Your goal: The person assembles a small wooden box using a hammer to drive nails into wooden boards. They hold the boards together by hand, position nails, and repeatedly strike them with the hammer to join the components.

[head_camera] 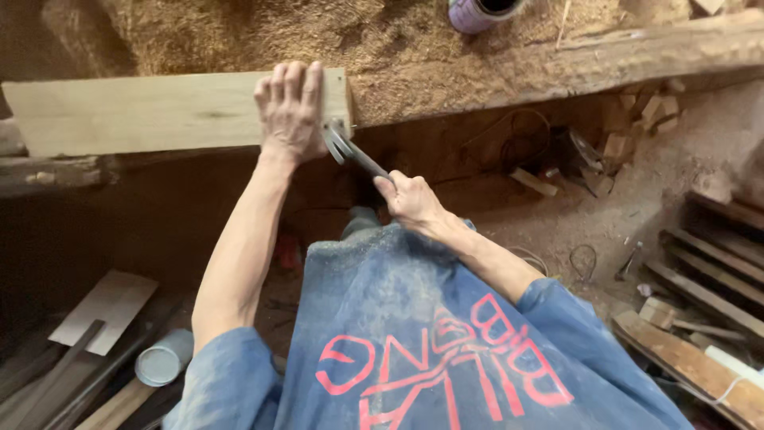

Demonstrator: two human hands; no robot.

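A pale wooden board [135, 111] lies flat along the near edge of a sawdust-covered workbench [493, 60]. My left hand [290, 107] presses down on the board's right end, fingers together over its far edge. My right hand [407, 199] grips the dark handle of a claw hammer [350, 150]. The hammer's metal head sits against the near right corner of the board, just beside my left wrist. My blue shirt with red print fills the bottom of the view.
A purple and white can [477, 12] stands at the back of the bench. On the dirt floor lie wood offcuts [637, 119], cables, planks [700, 279] at the right, and a pale tin [163, 358] with boards at the lower left.
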